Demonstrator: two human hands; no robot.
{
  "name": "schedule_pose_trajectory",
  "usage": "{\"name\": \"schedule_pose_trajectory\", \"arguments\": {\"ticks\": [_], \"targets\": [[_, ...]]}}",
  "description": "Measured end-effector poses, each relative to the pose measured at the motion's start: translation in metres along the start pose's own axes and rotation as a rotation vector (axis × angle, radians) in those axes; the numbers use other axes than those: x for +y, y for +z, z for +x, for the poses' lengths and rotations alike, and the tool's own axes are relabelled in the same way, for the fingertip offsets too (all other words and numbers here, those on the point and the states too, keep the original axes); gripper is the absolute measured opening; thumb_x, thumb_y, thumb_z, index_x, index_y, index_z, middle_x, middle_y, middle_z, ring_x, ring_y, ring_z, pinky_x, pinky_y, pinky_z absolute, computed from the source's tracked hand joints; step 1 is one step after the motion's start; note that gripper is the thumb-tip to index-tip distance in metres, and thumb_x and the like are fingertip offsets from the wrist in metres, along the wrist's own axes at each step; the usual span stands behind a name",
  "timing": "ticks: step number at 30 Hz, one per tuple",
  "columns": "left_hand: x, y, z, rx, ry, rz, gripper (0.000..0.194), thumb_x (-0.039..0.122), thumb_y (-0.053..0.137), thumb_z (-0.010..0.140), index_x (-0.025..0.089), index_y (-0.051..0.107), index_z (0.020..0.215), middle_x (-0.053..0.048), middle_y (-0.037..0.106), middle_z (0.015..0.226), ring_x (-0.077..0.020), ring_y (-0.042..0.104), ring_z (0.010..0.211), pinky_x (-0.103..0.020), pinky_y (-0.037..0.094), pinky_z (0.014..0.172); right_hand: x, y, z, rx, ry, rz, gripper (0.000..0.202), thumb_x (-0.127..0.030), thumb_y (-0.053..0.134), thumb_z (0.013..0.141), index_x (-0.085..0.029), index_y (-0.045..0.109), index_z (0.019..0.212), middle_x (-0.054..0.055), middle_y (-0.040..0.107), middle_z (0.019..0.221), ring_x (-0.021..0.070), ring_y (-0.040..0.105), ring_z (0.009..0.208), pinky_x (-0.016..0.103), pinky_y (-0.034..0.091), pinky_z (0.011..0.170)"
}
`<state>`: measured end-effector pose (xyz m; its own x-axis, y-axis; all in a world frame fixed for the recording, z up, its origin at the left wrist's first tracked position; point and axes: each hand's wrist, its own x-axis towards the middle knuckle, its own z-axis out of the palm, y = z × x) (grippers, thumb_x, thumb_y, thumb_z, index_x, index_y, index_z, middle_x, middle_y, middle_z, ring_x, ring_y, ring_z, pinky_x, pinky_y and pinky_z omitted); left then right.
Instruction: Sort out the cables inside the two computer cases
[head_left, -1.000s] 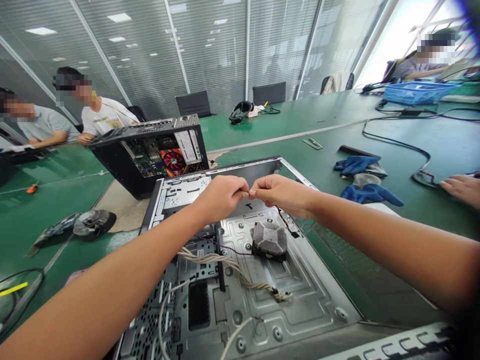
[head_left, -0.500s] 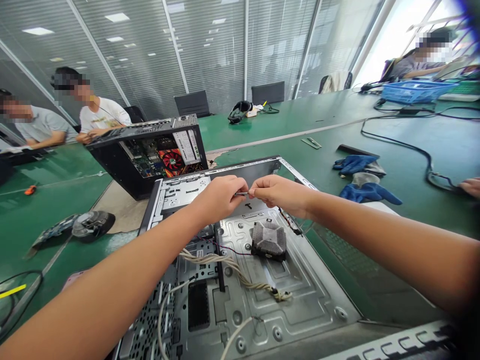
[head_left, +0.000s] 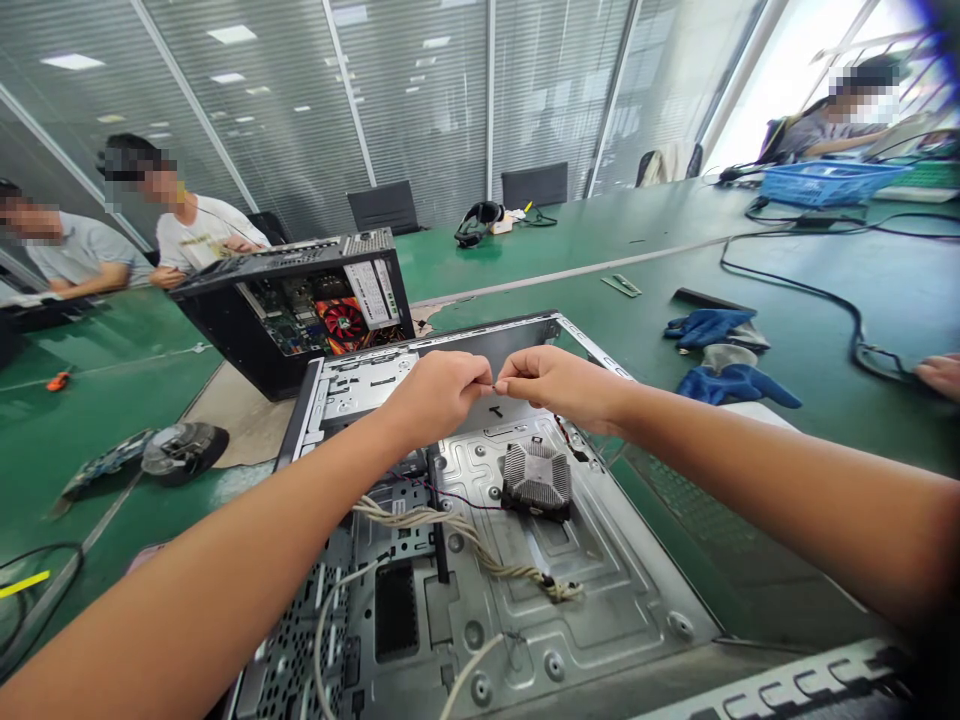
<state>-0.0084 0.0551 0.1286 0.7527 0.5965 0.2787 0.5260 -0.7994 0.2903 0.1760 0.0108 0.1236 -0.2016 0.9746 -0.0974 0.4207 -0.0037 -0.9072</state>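
My left hand and my right hand meet fingertip to fingertip above the far end of an open computer case. Both are closed in a pinch. A tiny dark bit shows between the fingertips, too small to name; the rest is hidden by the fingers. Below my right hand, a grey finned CPU cooler rests on the bare metal floor of the case. A bundle of twisted beige cables lies across the case, left of and nearer than the cooler.
Behind the case stands a black computer tower with a red fan. Blue-grey gloves lie to the right, near a black cable. A round dark part sits at left. Co-workers sit around the green table; another person's hand shows at right.
The thin silvery piece visible between my fingertips before is now mostly hidden, and the fingertips are closer together. At left, a co-worker's hand has risen.
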Motion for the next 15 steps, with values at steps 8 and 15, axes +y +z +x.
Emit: {"name": "schedule_pose_trajectory", "arguments": {"ticks": [8,15], "targets": [[-0.01,0.004,-0.001,-0.001,0.066,0.017,0.02,0.021,0.048,0.09,0.018,0.067,0.086,-0.003,0.065,0.079,-0.0144,0.056,0.073,-0.028,0.04,0.068,-0.004,0.003,-0.001,-0.087,0.057,0.101,0.009,-0.019,0.056,0.079,-0.02,0.05,0.071,-0.003,0.043,0.059,0.0109,0.037,0.054,0.026,0.029,0.053],[-0.011,0.005,0.0,-0.074,0.08,0.016,0.025,0.023,0.044,0.093,0.017,0.067,0.085,-0.004,0.065,0.079,-0.0146,0.056,0.074,-0.027,0.041,0.069,0.003,0.002,0.001,-0.084,-0.006,0.016,0.012,-0.023,0.058,0.08,-0.019,0.052,0.071,-0.003,0.042,0.063,0.0104,0.035,0.055,0.026,0.028,0.052]]}}
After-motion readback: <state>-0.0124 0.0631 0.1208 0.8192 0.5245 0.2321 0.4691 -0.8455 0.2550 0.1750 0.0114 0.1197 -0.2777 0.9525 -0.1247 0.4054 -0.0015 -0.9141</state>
